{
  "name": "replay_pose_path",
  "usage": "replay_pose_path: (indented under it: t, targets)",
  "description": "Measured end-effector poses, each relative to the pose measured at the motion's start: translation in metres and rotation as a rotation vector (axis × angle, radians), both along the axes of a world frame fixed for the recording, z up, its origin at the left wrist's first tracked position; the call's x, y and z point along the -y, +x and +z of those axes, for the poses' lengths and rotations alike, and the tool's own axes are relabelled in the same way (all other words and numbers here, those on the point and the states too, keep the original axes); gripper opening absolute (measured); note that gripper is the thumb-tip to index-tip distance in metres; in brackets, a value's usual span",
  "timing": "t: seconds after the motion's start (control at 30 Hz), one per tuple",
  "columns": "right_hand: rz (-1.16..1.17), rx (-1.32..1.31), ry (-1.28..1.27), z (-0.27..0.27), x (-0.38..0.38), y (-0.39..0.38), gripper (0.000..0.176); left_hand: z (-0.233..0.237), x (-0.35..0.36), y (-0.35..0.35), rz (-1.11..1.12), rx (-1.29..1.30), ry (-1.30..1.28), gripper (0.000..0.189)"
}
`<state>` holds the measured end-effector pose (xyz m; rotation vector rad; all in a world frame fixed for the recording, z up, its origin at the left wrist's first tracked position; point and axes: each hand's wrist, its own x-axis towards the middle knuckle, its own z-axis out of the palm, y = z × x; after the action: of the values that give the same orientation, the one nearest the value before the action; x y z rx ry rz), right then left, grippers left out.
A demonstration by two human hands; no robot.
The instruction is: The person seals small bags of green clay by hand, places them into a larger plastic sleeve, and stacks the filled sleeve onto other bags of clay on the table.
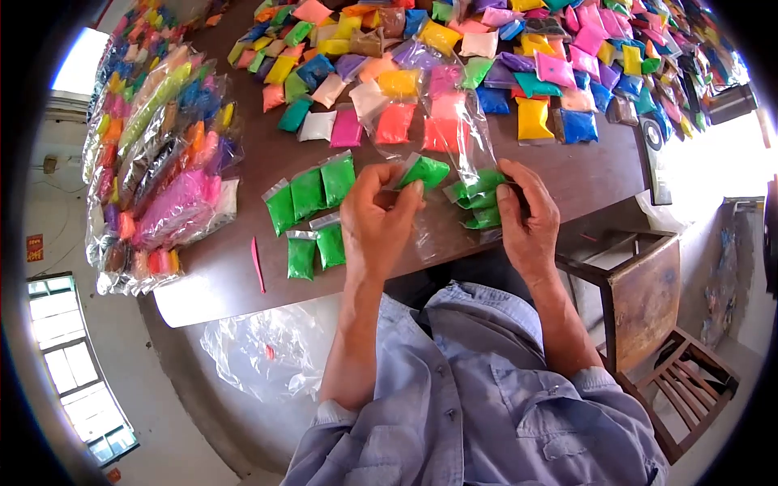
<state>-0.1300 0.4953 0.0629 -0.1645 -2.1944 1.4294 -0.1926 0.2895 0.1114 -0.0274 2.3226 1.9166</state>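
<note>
My left hand (pixel 379 217) is closed, thumb and fingers pinching a small green packet (pixel 426 171) by its edge. Across from it, my right hand (pixel 528 212) grips a small stack of green packets (pixel 476 197) over the table's front edge. Between and beyond my hands lies a long clear plastic bag (pixel 478 138), partly overlapping pink and red packets. Left of my left hand, several more green packets (pixel 306 194) with clear top strips lie on the brown table in two rows.
Piles of coloured packets (pixel 555 69) cover the table's far side. Large filled clear bags (pixel 174 194) are heaped at the left. A thin pink stick (pixel 258 265) lies near the front edge. Crumpled clear plastic (pixel 263 352) is below the table; a wooden chair (pixel 644 304) stands at right.
</note>
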Motion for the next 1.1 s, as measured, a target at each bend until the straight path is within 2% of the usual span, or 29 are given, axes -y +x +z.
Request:
replay_pose_path:
  t: [0.2,0.3,0.37,0.4,0.47,0.67,0.8,0.9,1.1]
  targets:
    - [0.046,0.028,0.002,0.01,-0.004,-0.002,0.034,-0.015,-0.013,-0.008,-0.031,-0.022,0.11,0.023]
    - [0.066,0.043,0.043,0.009,-0.008,-0.008,0.037,-0.016,-0.018,-0.007,-0.116,0.051,0.171,0.022]
    - [0.071,0.031,0.094,0.007,-0.01,-0.012,0.038,-0.017,-0.019,-0.007,-0.162,-0.001,-0.22,0.023]
    - [0.081,0.045,0.09,0.006,-0.01,-0.013,0.038,-0.023,-0.018,-0.007,-0.163,-0.002,-0.22,0.023]
    - [0.093,0.058,0.087,0.008,-0.009,-0.015,0.038,-0.038,-0.017,-0.005,-0.144,-0.238,-0.251,0.026]
    - [0.165,0.016,0.12,0.008,-0.009,-0.011,0.04,-0.021,-0.013,0.001,-0.223,-0.434,-0.366,0.024]
    - [0.259,0.012,0.057,0.013,-0.002,0.002,0.042,-0.014,-0.001,0.02,-0.242,-0.365,-0.457,0.028]
    - [0.217,0.014,0.065,0.013,0.001,0.0,0.043,-0.015,-0.005,0.025,-0.182,-0.476,-0.473,0.023]
    - [0.217,-0.025,0.098,0.005,-0.002,-0.003,0.044,-0.022,-0.01,0.015,-0.267,-0.517,-0.649,0.034]
